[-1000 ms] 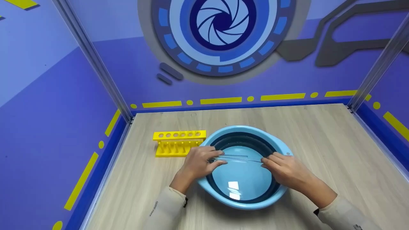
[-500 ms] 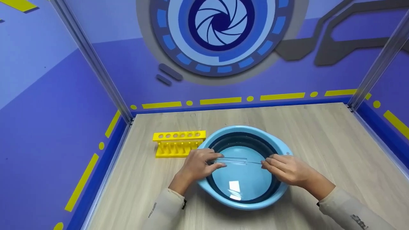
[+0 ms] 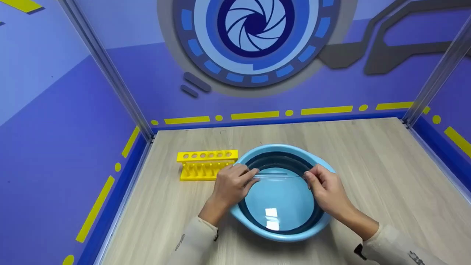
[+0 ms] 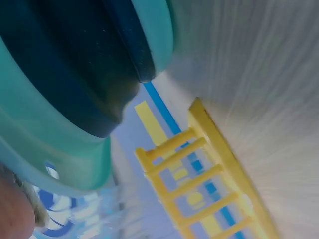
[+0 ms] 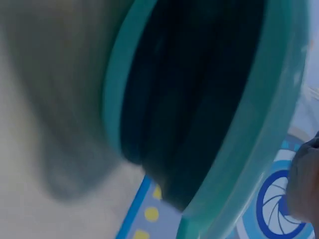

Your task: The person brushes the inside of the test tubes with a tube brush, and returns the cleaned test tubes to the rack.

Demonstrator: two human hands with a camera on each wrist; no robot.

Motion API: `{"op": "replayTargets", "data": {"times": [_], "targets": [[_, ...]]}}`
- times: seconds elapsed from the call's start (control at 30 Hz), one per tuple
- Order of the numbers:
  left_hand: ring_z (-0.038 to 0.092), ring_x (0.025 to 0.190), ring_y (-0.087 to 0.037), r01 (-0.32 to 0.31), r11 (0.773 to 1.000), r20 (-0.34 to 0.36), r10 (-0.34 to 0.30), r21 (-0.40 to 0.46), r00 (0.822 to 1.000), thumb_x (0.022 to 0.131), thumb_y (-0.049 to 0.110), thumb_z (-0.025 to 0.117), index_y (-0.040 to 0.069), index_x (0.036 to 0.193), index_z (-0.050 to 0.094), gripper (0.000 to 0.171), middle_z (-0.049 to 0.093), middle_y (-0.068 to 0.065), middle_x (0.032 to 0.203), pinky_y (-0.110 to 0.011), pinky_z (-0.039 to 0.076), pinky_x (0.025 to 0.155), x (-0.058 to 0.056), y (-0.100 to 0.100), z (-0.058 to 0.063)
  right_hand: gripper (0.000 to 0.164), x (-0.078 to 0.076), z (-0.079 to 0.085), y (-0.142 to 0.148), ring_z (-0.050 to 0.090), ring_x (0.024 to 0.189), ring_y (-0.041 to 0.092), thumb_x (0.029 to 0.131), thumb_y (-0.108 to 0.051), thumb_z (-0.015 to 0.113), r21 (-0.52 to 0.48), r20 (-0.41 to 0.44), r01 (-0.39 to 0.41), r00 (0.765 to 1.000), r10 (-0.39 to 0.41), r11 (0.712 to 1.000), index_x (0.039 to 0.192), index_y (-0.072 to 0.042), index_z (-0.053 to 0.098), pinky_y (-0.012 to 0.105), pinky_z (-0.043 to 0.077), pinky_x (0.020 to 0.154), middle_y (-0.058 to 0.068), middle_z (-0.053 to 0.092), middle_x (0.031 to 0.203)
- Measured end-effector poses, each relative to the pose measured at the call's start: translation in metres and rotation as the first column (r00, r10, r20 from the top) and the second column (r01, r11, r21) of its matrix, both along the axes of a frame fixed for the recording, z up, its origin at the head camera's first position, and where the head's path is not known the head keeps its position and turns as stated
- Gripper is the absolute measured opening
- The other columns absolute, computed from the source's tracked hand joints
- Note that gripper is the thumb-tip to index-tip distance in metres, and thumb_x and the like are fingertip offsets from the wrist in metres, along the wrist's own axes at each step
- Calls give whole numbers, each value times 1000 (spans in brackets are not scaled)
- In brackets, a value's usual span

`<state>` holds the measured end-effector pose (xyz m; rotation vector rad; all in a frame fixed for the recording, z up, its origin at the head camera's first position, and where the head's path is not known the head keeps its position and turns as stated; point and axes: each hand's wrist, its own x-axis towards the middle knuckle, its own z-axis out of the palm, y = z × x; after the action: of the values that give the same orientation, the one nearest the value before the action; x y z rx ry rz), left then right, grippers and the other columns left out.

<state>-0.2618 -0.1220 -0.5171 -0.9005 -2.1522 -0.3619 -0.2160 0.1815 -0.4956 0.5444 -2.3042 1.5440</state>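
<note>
Lab-style setup in a small walled work booth: blue-violet printed wall panels far, L & R; silver metal corner posts at far corners; round white-and-blue shutter-like graphic on far side; pale wood-grain tabletop w/ yellow plastic 6-hole test-tube rack, L; slim clear tube to its R.

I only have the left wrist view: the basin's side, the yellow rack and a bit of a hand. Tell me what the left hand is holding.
Observer: In the head view, the left hand holds a clear tube over the basin.

Operator: Report on the right hand.

Observer: It pinches one end of a thin rod running toward the tube; I can't tell whether the other end is inside.

Operator: Describe the top of the yellow rack.

Observer: The head view shows six round holes in one row.
</note>
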Motion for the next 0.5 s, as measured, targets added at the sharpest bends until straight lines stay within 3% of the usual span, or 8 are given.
{"op": "replayTargets", "data": {"times": [0.07,0.13,0.2,0.27,0.3,0.37,0.43,0.5], "targets": [[65,77,-12,-65,998,-38,64,-22,997,94,40,82,26,119,82,29,71,5,86,-24,51,69,3,5,3,21,3,6,-2,51,60,11,109,-8,59,-56,203,52,978,-40,997,90,0,62,23,44,55,2,56,72],[65,80,-12,-95,995,-33,93,-38,995,98,44,77,26,123,80,30,71,5,90,-24,50,70,4,8,5,22,5,8,-2,51,61,10,110,-11,59,-58,263,79,963,-61,995,90,-2,62,22,44,55,1,55,72],[64,77,-12,-84,995,9,85,-47,996,101,47,72,26,126,79,33,70,5,90,-23,50,69,5,7,7,18,3,5,-1,50,59,8,108,-8,62,-5,138,47,989,-46,999,90,-2,63,21,44,54,-1,56,71],[63,73,-11,-46,997,71,50,-57,996,103,51,68,25,127,79,37,70,4,89,-21,50,67,4,4,9,16,1,0,2,52,59,8,106,-5,64,108,-140,14,990,2,994,90,-4,64,19,46,54,-1,57,72],[61,70,-11,-18,998,104,24,-67,994,103,52,67,24,127,79,39,69,4,86,-19,49,64,4,2,10,17,-1,-3,4,55,60,8,106,-5,63,183,-305,15,951,42,983,90,-4,65,19,49,54,0,59,72],[60,66,-11,47,995,185,-31,-87,982,103,54,67,22,125,79,41,71,3,82,-18,47,61,3,-3,14,20,-7,-7,8,56,59,10,108,-7,60,311,-594,51,790,152,949,89,-2,66,19,52,55,2,60,73],[61,64,-9,106,989,292,-72,-104,954,103,56,66,21,124,80,43,78,4,86,-16,45,60,2,-6,19,27,-13,-8,12,57,61,11,111,-12,55,394,-742,71,613,271,916,89,-2,66,19,55,57,3,61,75],[59,61,-9,155,982,424,-94,-111,901,103,58,64,20,121,81,45,80,3,86,-15,42,58,2,-9,24,30,-18,-7,15,58,61,13,111,-10,53,451,-800,53,465,378,891,88,-1,68,20,57,58,4,62,75]]}}
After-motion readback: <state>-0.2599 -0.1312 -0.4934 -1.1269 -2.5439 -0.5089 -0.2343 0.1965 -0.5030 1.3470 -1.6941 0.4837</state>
